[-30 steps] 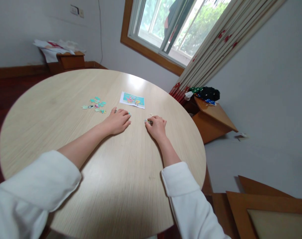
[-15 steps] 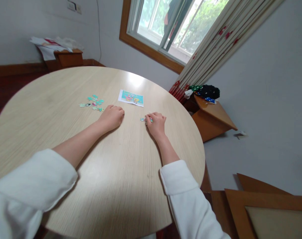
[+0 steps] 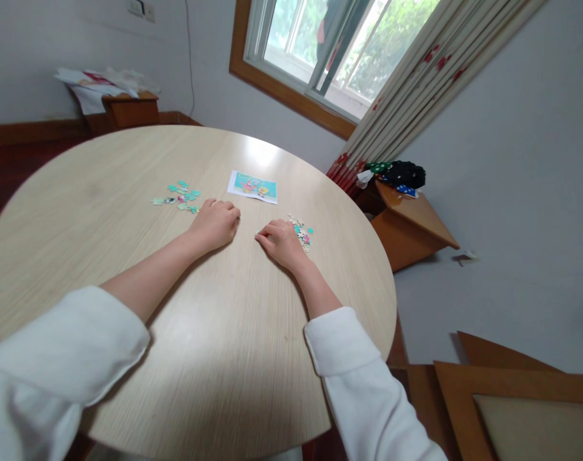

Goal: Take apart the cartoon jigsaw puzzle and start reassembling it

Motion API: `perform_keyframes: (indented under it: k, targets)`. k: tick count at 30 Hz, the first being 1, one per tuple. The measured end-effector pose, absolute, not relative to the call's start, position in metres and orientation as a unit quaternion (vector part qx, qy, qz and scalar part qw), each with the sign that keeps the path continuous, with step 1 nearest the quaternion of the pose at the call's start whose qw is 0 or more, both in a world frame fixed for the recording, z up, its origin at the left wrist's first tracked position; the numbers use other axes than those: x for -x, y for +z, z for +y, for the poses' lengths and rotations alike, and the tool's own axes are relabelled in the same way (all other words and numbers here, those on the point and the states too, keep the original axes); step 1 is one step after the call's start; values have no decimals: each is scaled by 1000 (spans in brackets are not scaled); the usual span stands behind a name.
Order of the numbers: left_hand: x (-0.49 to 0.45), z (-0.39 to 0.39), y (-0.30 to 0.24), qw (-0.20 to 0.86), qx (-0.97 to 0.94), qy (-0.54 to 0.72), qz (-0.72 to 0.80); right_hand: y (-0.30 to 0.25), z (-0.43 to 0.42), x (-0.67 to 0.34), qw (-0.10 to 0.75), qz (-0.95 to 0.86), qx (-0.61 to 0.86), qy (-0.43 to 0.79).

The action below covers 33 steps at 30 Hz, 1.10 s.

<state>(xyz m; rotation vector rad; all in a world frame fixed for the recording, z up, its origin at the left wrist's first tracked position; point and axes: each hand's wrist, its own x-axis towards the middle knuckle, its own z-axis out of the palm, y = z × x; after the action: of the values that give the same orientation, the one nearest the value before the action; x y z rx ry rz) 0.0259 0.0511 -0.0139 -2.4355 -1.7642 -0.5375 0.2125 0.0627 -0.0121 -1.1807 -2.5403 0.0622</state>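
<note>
My right hand (image 3: 280,243) is closed in a pinch, its thumb and fingertips on a small pale jigsaw puzzle piece (image 3: 257,234) that shows only in part. A loose heap of puzzle pieces (image 3: 303,234), some white and some teal or pink, lies just beyond and to the right of this hand. My left hand (image 3: 217,223) rests on the table with fingers curled under; whatever they may hold is hidden. Left of it lies a second group of mostly teal puzzle pieces (image 3: 183,192). Behind both hands is a picture card (image 3: 253,186) with a pink and a yellow cartoon figure.
Everything lies on a round light wooden table (image 3: 233,333). A wooden cabinet (image 3: 411,224) bearing dark and spotted cloth stands beyond its right edge, under a curtain (image 3: 416,77). A small stand (image 3: 132,110) with papers is at back left, a chair (image 3: 512,397) at lower right.
My right hand has moved left from the right-hand heap, pinching a piece, and more of that heap now shows. My left hand has stayed in place.
</note>
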Motion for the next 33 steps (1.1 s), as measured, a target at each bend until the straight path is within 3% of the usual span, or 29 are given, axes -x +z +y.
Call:
perform_keyframes:
  k: [8,33]
  targets:
    - [-29,46,-19,-1,867,-189,-462,-14,69,-224,253,-813,523,-39]
    - [-28,52,-15,54,816,-152,-556,-16,71,-226,177,-821,543,11]
